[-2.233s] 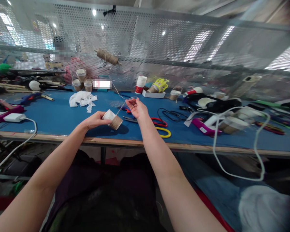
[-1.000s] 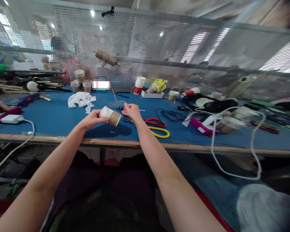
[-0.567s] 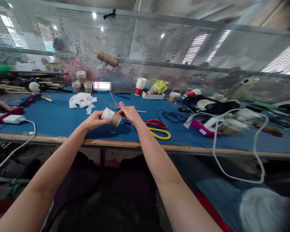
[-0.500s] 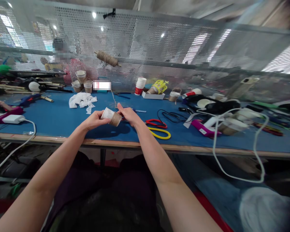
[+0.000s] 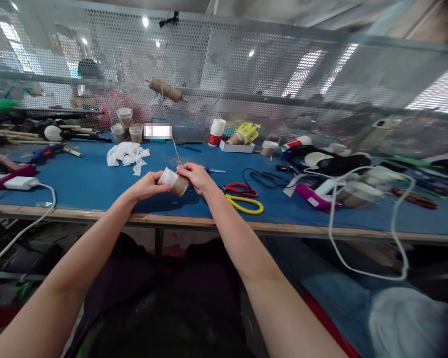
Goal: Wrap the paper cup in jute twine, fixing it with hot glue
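Note:
A white paper cup (image 5: 172,181) lies sideways above the blue table (image 5: 89,181), its lower half wound in brown twine. My left hand (image 5: 147,185) is closed round the cup's open end. Fingers curled, my right hand (image 5: 195,177) presses on the wound part and pinches the twine (image 5: 176,151). That strand runs up to a twine spool (image 5: 165,90) hung on the mesh screen.
Red and yellow scissors (image 5: 242,196) lie right of my hands. Crumpled white cloth (image 5: 127,153), finished twine cups (image 5: 127,127), a stack of paper cups (image 5: 217,132), a purple glue gun (image 5: 313,195) and white cables (image 5: 362,223) crowd the table. A person sits behind the mesh screen (image 5: 246,79).
My right hand came down from holding the twine raised and closed in on the cup, now pressing the strand against the wound part. The left hand kept its hold.

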Demonstrator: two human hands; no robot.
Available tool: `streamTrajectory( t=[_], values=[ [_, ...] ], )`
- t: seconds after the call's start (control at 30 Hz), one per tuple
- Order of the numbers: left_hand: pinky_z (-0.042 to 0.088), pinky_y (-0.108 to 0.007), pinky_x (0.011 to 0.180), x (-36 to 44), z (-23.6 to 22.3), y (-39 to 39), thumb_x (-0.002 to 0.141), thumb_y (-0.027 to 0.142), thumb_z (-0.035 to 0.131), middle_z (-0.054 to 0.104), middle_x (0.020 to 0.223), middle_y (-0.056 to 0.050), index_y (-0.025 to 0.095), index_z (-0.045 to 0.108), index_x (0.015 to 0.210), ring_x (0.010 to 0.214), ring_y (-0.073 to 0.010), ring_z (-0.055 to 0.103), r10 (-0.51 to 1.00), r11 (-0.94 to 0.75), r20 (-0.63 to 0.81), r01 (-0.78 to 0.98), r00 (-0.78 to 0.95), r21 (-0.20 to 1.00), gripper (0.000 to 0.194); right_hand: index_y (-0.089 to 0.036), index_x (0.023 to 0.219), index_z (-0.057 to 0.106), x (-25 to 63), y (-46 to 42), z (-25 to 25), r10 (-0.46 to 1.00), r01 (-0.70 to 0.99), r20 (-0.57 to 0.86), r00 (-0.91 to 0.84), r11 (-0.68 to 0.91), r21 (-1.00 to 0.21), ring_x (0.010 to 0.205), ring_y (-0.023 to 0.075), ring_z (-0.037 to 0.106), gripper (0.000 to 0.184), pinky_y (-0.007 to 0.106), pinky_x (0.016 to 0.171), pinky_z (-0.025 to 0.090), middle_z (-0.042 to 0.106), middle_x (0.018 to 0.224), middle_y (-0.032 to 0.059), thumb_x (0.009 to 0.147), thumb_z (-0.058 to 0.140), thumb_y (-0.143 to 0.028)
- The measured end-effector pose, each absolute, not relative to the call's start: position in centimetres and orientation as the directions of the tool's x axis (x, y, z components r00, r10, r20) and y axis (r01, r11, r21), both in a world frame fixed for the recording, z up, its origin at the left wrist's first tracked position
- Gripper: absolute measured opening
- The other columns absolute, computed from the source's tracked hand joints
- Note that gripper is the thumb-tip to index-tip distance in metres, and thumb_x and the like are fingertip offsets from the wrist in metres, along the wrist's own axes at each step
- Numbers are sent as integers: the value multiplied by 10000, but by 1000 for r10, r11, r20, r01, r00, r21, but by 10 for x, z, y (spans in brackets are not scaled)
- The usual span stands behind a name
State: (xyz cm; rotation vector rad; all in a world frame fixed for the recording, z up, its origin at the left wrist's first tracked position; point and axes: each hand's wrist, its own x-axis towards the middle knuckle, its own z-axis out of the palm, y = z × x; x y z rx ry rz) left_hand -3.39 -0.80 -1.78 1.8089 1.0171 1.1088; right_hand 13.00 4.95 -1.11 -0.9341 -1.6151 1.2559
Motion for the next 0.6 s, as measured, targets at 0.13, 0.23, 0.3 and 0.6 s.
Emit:
streamTrajectory(
  t=[0.13,0.23,0.3,0.6],
  values=[
    [411,-247,662,-33,-17,-9,631,287,639,626,703,2,135,627,789,642,-128,531,900,-393,319,236,296,889,220,-186,600,475,128,50,-16,911,120,204,-357,261,-958,462,76,391,258,209,457,330,443,502,-68,693,596,-394],
    [402,-250,685,-33,-17,-8,622,306,654,617,711,4,132,627,792,673,-137,530,902,-394,323,238,285,888,245,-194,620,458,129,49,-18,902,191,219,-371,305,-933,440,82,372,247,213,431,307,406,489,-74,761,511,-390],
    [397,-256,706,-33,-18,-7,608,306,671,617,724,0,131,633,797,701,-147,530,904,-388,320,233,282,892,261,-193,636,462,130,48,-18,895,239,247,-372,350,-906,456,90,387,230,220,444,313,419,506,-67,790,469,-364],
    [409,-267,723,-33,-19,-1,596,350,708,650,789,-28,135,635,849,727,-152,560,934,-259,230,76,272,963,340,-221,675,389,125,45,-11,785,389,531,-319,619,-682,671,146,465,160,281,698,362,486,669,-13,802,432,-307]
  ],
)
